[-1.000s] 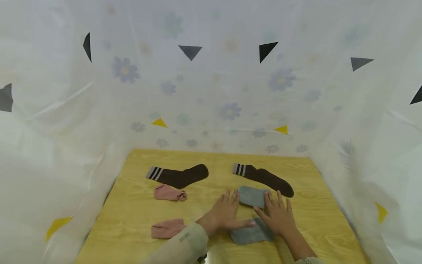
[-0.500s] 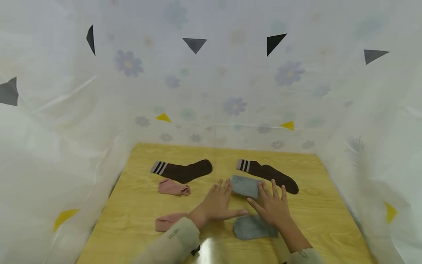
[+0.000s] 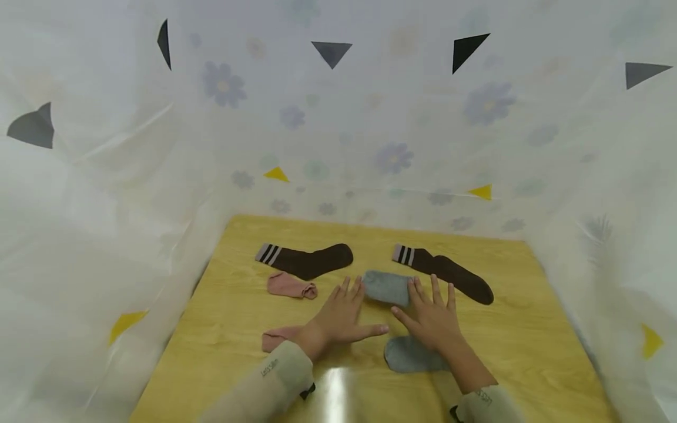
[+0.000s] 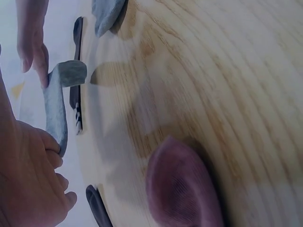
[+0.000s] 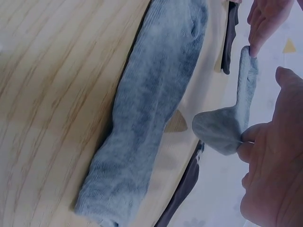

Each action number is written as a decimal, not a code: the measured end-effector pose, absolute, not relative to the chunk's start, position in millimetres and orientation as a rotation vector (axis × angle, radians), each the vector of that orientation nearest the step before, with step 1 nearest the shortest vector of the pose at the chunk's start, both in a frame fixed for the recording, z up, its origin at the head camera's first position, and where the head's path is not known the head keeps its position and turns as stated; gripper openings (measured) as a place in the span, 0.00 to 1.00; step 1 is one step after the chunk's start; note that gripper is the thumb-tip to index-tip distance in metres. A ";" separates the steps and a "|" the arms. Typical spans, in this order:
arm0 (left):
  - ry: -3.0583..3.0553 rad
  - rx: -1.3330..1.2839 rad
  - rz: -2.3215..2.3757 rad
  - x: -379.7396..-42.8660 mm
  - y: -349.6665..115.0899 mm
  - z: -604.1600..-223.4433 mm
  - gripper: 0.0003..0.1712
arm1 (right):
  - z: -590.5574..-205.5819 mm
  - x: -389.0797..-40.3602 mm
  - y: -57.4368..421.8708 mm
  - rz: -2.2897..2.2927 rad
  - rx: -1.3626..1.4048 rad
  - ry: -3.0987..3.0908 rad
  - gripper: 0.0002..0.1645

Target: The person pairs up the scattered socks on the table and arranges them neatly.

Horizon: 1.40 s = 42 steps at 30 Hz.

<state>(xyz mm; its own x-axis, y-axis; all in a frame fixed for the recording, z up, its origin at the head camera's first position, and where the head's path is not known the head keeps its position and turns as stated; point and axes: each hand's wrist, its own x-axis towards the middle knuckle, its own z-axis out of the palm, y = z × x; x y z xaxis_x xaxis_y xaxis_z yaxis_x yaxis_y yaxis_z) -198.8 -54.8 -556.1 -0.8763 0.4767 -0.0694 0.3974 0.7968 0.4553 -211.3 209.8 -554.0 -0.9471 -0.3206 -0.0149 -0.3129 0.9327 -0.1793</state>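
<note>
Head view: can't see right end of raised grey-blue knit sock, behind right hand; nor all of near dusty-pink knit sock, behind beige fabric left sleeve. Can't read tiny dark lettering there. Left wrist view: lose a dusty-pink sock past bottom edge.

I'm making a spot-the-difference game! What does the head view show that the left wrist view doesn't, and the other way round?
Only the head view shows two pink socks, the flowers and the black triangles.

Only the left wrist view shows the hanging end of the held grey sock.

Both show the left hand, right hand, both grey socks, two dark socks, the table and at least one pink sock.
</note>
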 end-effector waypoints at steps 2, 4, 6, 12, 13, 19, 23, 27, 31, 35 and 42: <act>2.789 0.662 0.661 -196.1 -57.1 -552.9 0.70 | -552.5 -210.3 207.1 -0.267 -0.513 3.036 0.56; 2.773 0.637 0.658 -192.1 -59.8 -552.1 0.70 | -552.0 -207.8 204.5 -0.287 -0.521 3.010 0.57; 2.761 0.615 0.655 -188.2 -62.5 -551.6 0.70 | -551.9 -204.6 201.9 -0.292 -0.521 2.984 0.57; 2.768 0.575 0.650 -184.1 -72.2 -554.5 0.70 | -549.2 -202.6 192.6 -0.307 -0.543 2.976 0.57; 2.769 0.571 0.651 -183.7 -73.4 -555.4 0.70 | -549.7 -203.1 191.4 -0.302 -0.548 2.973 0.57; 2.761 0.550 0.658 -179.4 -78.4 -562.7 0.69 | -559.2 -206.2 185.9 -0.253 -0.585 2.954 0.57; 2.774 0.543 0.669 -179.6 -81.0 -566.7 0.69 | -562.5 -208.9 181.3 -0.248 -0.611 2.962 0.56; 2.795 0.538 0.663 -179.1 -81.1 -574.5 0.69 | -569.2 -209.1 179.5 -0.252 -0.605 2.944 0.56; 2.799 0.540 0.629 -175.1 -79.9 -582.8 0.69 | -577.3 -206.2 181.4 -0.210 -0.595 2.903 0.58; 2.775 0.528 0.628 -171.4 -77.8 -583.4 0.69 | -581.1 -205.0 184.6 -0.186 -0.588 2.889 0.58; 2.741 0.494 0.663 -168.1 -73.9 -580.9 0.70 | -579.3 -203.6 187.8 -0.178 -0.570 2.889 0.59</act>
